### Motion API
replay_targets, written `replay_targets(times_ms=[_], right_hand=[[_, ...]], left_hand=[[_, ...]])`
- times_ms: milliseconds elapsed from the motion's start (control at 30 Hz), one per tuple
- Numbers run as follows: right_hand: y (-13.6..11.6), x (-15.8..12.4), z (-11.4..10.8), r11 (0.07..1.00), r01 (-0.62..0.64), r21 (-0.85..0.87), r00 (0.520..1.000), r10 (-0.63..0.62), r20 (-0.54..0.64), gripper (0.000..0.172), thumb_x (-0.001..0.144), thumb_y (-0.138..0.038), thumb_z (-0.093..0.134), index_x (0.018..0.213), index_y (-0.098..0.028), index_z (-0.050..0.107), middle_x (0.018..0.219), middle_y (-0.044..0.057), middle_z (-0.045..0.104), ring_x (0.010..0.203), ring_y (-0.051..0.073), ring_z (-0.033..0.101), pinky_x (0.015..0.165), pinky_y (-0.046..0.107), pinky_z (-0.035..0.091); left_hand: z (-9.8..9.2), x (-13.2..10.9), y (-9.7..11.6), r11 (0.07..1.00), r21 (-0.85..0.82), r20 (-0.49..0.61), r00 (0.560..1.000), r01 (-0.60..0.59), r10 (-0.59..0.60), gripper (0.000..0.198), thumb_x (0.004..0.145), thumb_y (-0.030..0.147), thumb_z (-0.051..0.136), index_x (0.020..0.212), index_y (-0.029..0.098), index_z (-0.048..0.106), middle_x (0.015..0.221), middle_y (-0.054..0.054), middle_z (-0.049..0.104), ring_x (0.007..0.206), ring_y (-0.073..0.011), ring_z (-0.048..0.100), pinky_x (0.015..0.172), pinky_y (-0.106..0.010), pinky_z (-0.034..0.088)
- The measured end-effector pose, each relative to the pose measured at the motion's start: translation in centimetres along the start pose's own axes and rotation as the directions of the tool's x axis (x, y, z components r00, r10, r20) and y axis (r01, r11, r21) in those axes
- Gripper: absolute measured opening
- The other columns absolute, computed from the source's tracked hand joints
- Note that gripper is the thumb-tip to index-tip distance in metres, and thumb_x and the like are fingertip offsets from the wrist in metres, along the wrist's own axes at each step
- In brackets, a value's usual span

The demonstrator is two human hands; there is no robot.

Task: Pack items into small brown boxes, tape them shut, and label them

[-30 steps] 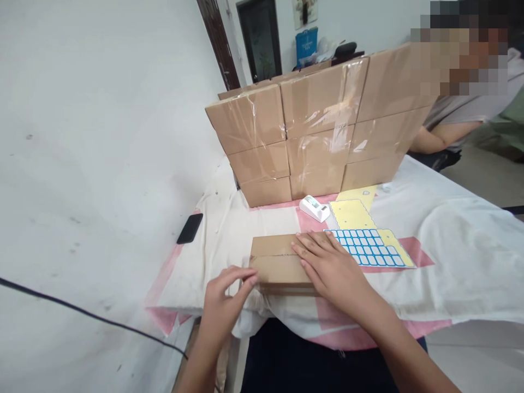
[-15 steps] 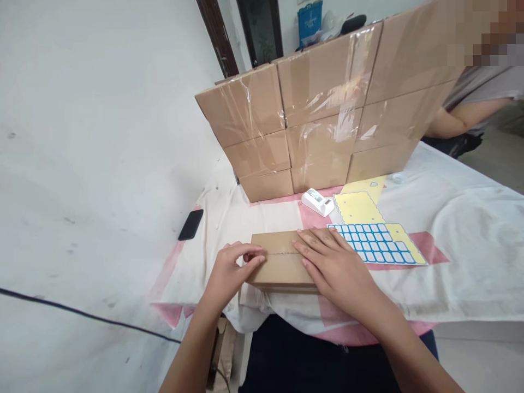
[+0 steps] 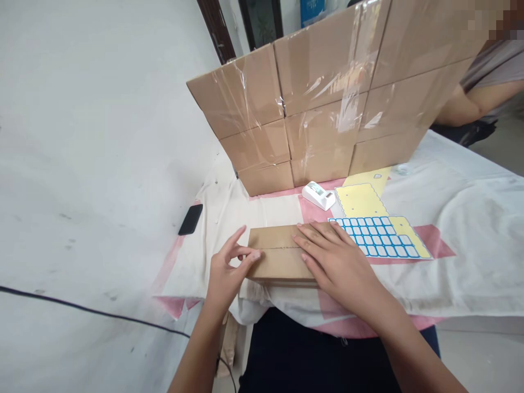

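A closed brown cardboard box (image 3: 275, 262) lies before me, its seam running lengthwise along the top. My right hand (image 3: 340, 263) rests flat on its right part with fingers stretched out. At the box's left end is my left hand (image 3: 229, 268). Its thumb and a finger meet in a pinch by the seam's end, while the index finger points up and away. Whatever is between those fingertips, if anything, is too small to make out. Just beyond the right hand is a sheet of blue-bordered labels (image 3: 380, 238).
A wall of taped cardboard boxes (image 3: 323, 131) stands at the table's back. In front of it sit a small white tape dispenser (image 3: 318, 195) and yellow backing paper (image 3: 360, 201). A black phone (image 3: 190, 219) lies left, near the wall. Another person's arm (image 3: 487, 103) shows at right.
My left index finger has lifted off the box and points upward, while the thumb stays at the box's left end. My right hand stays flat on the box. The view has shifted slightly.
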State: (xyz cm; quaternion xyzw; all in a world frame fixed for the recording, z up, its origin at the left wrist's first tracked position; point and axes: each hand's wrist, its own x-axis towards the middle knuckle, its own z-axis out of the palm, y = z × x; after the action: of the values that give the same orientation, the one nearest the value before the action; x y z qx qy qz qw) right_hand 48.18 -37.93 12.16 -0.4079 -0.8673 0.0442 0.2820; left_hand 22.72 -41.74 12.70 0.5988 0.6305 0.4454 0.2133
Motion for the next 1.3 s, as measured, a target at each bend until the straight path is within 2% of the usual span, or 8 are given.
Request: replay_targets(times_ms=[100,167,267,433,667,900,1133,1300], right_hand=[[0.0,0.0,0.0,1.000,-0.004,0.002,1.000,0.004,0.007,0.038,0.103,-0.027,0.045,0.136,-0.023,0.064,0.148,0.004,0.058,0.139,0.030,0.050,0.118,0.057,0.034],[0.0,0.0,0.0,1.000,-0.003,0.004,1.000,0.003,0.010,0.038,0.103,-0.027,0.046,0.136,-0.023,0.064,0.148,0.005,0.058,0.139,0.030,0.050,0.118,0.057,0.034],[0.0,0.0,-0.1,1.000,0.003,-0.003,1.000,-0.003,0.016,0.037,0.103,-0.027,0.046,0.134,-0.023,0.065,0.148,0.005,0.059,0.139,0.030,0.050,0.117,0.057,0.035],[0.0,0.1,-0.2,1.000,0.001,-0.011,1.000,-0.001,0.017,0.037,0.103,-0.028,0.045,0.134,-0.023,0.065,0.147,0.004,0.059,0.138,0.030,0.050,0.117,0.057,0.035],[0.0,0.0,-0.1,1.000,-0.002,-0.007,1.000,0.002,0.023,0.036,0.103,-0.028,0.045,0.133,-0.023,0.066,0.148,0.004,0.059,0.137,0.030,0.050,0.117,0.056,0.034],[0.1,0.0,0.0,1.000,-0.006,0.009,1.000,0.006,0.009,0.037,0.103,-0.028,0.046,0.134,-0.023,0.065,0.147,0.003,0.059,0.136,0.029,0.051,0.117,0.055,0.033],[0.2,-0.1,0.0,1.000,-0.001,0.007,1.000,0.001,0.010,0.037,0.103,-0.028,0.046,0.134,-0.022,0.065,0.148,0.004,0.059,0.136,0.030,0.050,0.116,0.054,0.034],[0.2,-0.1,0.0,1.000,0.009,0.008,1.000,-0.009,0.002,0.036,0.103,-0.028,0.046,0.132,-0.022,0.066,0.146,0.004,0.060,0.136,0.030,0.051,0.116,0.054,0.035]], left_hand=[[-0.2,0.0,0.2,1.000,0.023,0.026,1.000,-0.010,0.009,0.022,0.089,0.040,0.070,0.099,0.022,0.076,0.084,-0.002,0.077,0.080,-0.0154,0.066,0.078,-0.030,0.052],[-0.4,0.0,0.2,1.000,0.017,0.049,0.999,-0.012,0.011,0.022,0.091,0.041,0.066,0.085,0.022,0.076,0.085,-0.003,0.076,0.081,-0.0167,0.068,0.078,-0.031,0.053],[-0.6,0.1,0.4,0.999,0.029,0.064,0.997,-0.040,0.038,0.018,0.090,0.041,0.068,0.085,0.025,0.076,0.102,-0.004,0.077,0.104,-0.0214,0.067,0.096,-0.037,0.051],[-0.5,0.2,0.6,0.991,0.107,0.038,0.996,-0.078,0.075,0.014,0.086,0.043,0.072,0.080,0.031,0.076,0.155,0.002,0.047,0.149,-0.0276,0.033,0.123,-0.051,0.023],[-0.4,0.8,0.6,0.983,-0.083,0.187,0.972,0.163,-0.145,0.023,0.084,0.049,0.072,0.080,0.027,0.075,0.158,-0.003,0.045,0.149,-0.0305,0.034,0.123,-0.054,0.025],[-1.3,1.5,1.9,0.964,-0.096,0.261,0.941,0.248,-0.216,0.025,0.081,0.050,0.074,0.074,0.026,0.073,0.156,-0.004,0.048,0.148,-0.0320,0.037,0.123,-0.055,0.024],[-0.9,2.3,1.9,0.982,0.144,0.266,0.952,0.119,-0.154,0.016,0.080,0.045,0.072,0.079,0.030,0.077,0.153,-0.002,0.050,0.149,-0.0310,0.033,0.123,-0.057,0.022],[0.3,2.1,1.4,0.955,0.296,0.187,0.982,-0.029,-0.028,0.009,0.082,0.039,0.072,0.079,0.032,0.077,0.155,0.001,0.048,0.151,-0.0317,0.024,0.122,-0.061,0.021]])
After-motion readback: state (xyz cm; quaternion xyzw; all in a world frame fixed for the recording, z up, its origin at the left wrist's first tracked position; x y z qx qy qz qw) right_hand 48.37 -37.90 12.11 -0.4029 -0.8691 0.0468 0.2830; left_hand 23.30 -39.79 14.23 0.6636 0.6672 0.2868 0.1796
